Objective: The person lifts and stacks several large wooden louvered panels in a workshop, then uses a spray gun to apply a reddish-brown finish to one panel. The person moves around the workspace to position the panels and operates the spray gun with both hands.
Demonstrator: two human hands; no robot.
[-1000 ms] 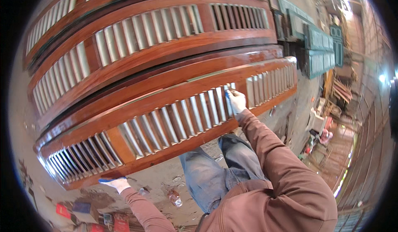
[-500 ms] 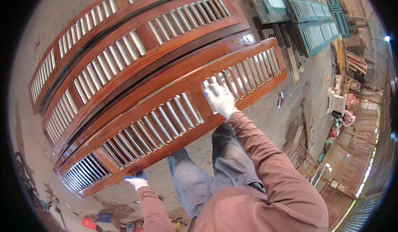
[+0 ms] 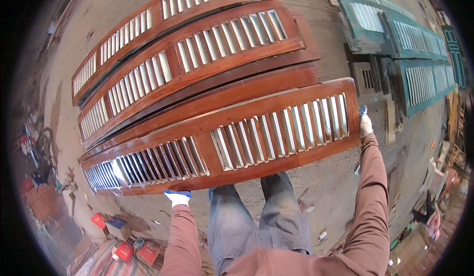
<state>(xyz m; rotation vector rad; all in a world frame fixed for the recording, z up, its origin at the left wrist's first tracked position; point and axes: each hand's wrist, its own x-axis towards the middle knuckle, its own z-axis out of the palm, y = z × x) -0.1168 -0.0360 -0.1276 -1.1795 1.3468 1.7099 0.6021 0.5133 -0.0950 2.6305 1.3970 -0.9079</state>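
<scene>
Long, stiff, heavy-looking brown louvred shutter (image 3: 222,147); left hand (image 3: 177,197) clasps its lower rail, right hand (image 3: 365,124) its end; fragile slats

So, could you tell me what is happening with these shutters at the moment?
A person in white gloves holds the nearest brown louvered shutter panel by its edges: the left hand grips the lower rail, and the right hand is on the right end. More brown louvered panels lie on the ground beyond it, and green shutters lie further right.
</scene>
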